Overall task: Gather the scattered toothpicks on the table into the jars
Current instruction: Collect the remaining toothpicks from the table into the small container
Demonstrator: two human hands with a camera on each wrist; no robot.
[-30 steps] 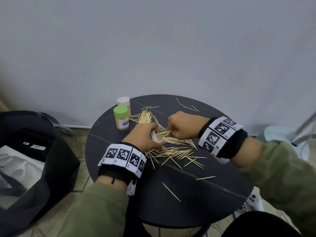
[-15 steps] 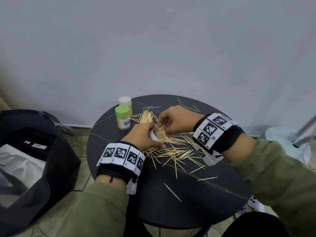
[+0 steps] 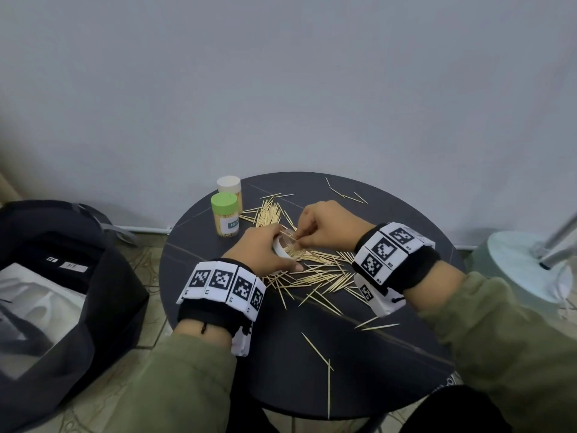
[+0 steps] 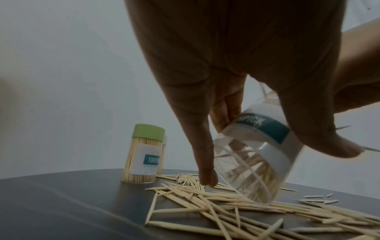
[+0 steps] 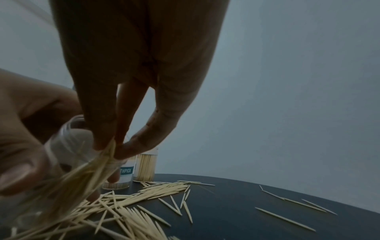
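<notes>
At table centre: open jar (image 4: 255, 164), clear plastic, teal "PICK" label, tilted with mouth toward three o'clock. Left hand (image 3: 265, 248) wraps thumb and fingers round its body; the tilt presumably lets sticks slide in lengthwise instead of jamming across the mouth. A few toothpicks already lie inside.

Right hand (image 3: 327, 226), at the jar mouth: fingertips (image 5: 102, 142) and thumb pinch a bundle of toothpicks (image 5: 96, 167), ends gathered, likely aligned for feeding in together.

Scattered toothpicks (image 3: 315, 273): main heap just below the hands; a second pile at twelve o'clock; strays at one, five and six o'clock on the round dark table (image 3: 374, 385). Much remains to collect.

Green-lidded jar (image 3: 225, 218) and white-lidded jar (image 3: 230, 187), at ten to eleven o'clock: both capped, upright, packed full, apparently set aside as finished.

Black bag (image 3: 62, 292): on the floor, off the nine o'clock edge.
</notes>
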